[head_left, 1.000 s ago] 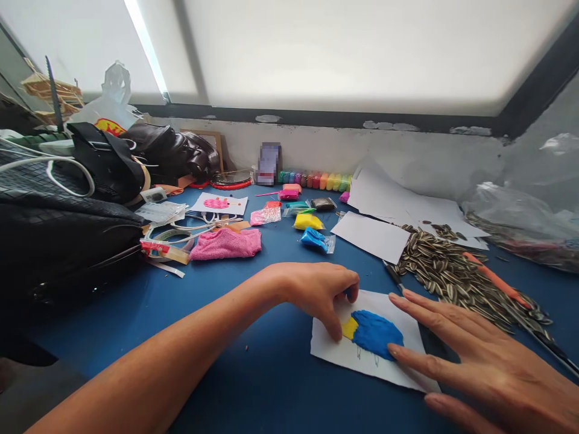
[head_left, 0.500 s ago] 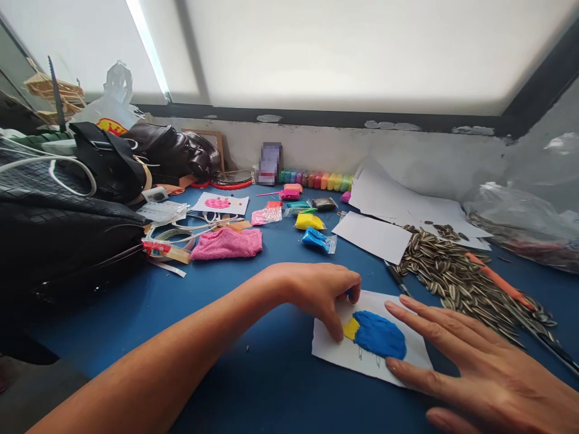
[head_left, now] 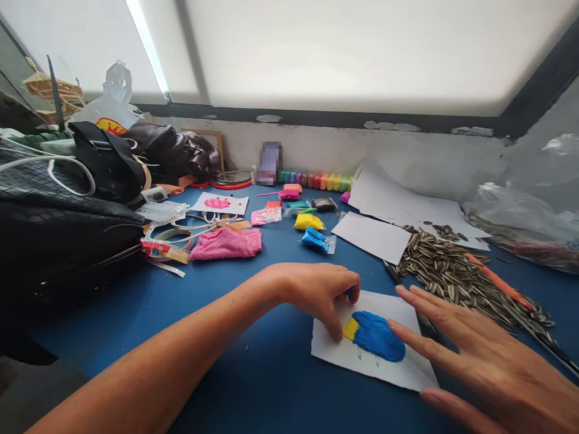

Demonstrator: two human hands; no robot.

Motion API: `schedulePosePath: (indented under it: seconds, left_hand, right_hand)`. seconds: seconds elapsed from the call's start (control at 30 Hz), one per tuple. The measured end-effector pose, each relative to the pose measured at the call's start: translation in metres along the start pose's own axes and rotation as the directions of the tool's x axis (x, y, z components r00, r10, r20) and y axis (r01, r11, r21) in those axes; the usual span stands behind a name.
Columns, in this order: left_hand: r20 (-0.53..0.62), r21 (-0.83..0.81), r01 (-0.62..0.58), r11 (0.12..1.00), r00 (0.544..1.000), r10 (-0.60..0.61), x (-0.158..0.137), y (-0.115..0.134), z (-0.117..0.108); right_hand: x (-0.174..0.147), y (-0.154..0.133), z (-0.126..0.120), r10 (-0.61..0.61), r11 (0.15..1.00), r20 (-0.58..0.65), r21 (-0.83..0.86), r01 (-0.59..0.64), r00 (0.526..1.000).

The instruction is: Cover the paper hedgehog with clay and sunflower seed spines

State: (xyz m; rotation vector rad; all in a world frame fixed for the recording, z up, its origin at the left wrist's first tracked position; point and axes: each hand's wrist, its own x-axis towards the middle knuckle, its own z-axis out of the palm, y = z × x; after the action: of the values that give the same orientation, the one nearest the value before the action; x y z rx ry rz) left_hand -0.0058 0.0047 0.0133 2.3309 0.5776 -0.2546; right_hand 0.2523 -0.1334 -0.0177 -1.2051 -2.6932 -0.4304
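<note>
A white paper card point(head_left: 328, 351) lies on the blue table and carries a flattened patch of blue clay point(head_left: 379, 337). A small yellow clay patch point(head_left: 349, 329) joins its left side, and thin pencil lines show below. My left hand point(head_left: 319, 289) arches over the card's upper left, thumb and fingers apart, with the thumb tip resting on the card beside the yellow clay. On the right, my right hand point(head_left: 479, 361) is open with spread fingers. One fingertip is at the right edge of the blue clay; whether it presses cannot be told.
Sunflower seeds point(head_left: 434, 265) lie heaped at right with an orange-handled tool point(head_left: 497, 280) and paper sheets point(head_left: 398, 199). Behind are bagged yellow clay point(head_left: 309, 222), bagged blue clay point(head_left: 315, 239), a pink cloth point(head_left: 226, 243) and a phone point(head_left: 269, 163). Black bags point(head_left: 58, 241) crowd the left.
My right hand has shifted: its thumb has left the blue clay's lower edge and moved down right, and a finger now reaches the clay's right edge. My left hand stays put.
</note>
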Motion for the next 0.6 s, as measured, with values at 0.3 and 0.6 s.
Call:
schedulePosePath:
  seconds: [0.3,0.6]
  left_hand:
    - [-0.007,0.004,-0.006,1.0,1.0,0.006,0.0,0.0,0.0]
    - [-0.022,0.011,-0.009,1.0,1.0,0.009,-0.001,0.0,0.001]
  right_hand:
    - [0.013,-0.011,0.004,-0.045,0.998,-0.056,-0.054,0.042,0.997]
    - [0.022,-0.019,0.005,-0.035,0.999,-0.068,-0.003,0.034,0.997]
